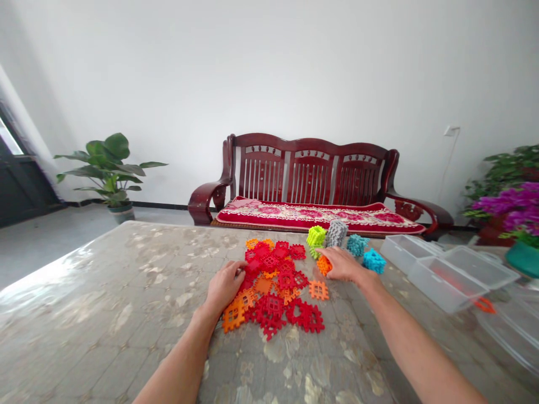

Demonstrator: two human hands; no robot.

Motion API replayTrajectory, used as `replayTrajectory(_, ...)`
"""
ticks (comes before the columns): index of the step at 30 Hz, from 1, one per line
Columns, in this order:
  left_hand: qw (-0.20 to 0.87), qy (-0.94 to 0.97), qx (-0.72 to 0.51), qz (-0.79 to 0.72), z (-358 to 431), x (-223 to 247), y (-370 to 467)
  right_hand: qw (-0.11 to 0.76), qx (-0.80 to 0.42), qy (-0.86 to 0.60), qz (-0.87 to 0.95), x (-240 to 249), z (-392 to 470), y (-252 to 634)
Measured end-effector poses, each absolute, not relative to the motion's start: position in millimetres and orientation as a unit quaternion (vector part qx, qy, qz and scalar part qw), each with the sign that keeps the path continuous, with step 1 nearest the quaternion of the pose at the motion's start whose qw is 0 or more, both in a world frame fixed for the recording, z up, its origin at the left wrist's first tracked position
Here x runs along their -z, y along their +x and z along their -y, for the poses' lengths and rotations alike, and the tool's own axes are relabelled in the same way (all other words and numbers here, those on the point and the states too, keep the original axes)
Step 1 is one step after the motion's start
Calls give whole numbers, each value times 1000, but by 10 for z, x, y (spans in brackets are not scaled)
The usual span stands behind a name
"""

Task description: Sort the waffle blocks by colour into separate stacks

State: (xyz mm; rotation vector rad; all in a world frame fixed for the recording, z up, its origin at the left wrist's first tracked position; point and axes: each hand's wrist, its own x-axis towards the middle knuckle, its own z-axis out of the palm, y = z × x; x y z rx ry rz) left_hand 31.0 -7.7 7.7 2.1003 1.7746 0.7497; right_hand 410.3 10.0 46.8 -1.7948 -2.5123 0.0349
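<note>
A loose pile of red and orange notched plastic tiles (269, 303), some with window-like centres, lies in front of me. My left hand (225, 285) is at the pile's left edge, its fingers bent against the red tiles; what they hold, if anything, is hidden. To the right of the pile, my right hand (342, 264) grips an orange block of notched tiles (324, 265) between thumb and fingers. Just beyond it stand a lime green block (315, 237) and a grey block (337, 233). A teal block (357, 245) and a blue block (374, 261) sit behind the right wrist. One orange tile (319, 290) lies apart.
Clear plastic boxes (446, 283) stand at the table's right, with an orange piece (484, 304) beside them. A patterned cloth (126, 314) covers the table. Behind it are a wooden bench (309, 168), a potted plant (113, 168) and purple flowers (511, 207).
</note>
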Motion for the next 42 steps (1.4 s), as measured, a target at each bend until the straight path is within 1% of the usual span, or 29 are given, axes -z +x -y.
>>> replayTrajectory(10,148,728,-260,-617,71,-52,301,33,-15,-591,806,-518,-60,4057)
replayTrajectory(17,148,727,-254,-620,79,-70,306,10,-2,-589,808,-511,-84,4072)
replayTrajectory(33,143,730,-253,-618,76,-63,306,4,-23,-586,810,-552,-83,4064)
replayTrajectory(36,143,729,-255,-619,76,-65,306,37,-22,-581,813,-567,-35,4087)
replayTrajectory(42,144,727,-257,-620,81,-71,310,186,23,-672,717,-490,204,3961)
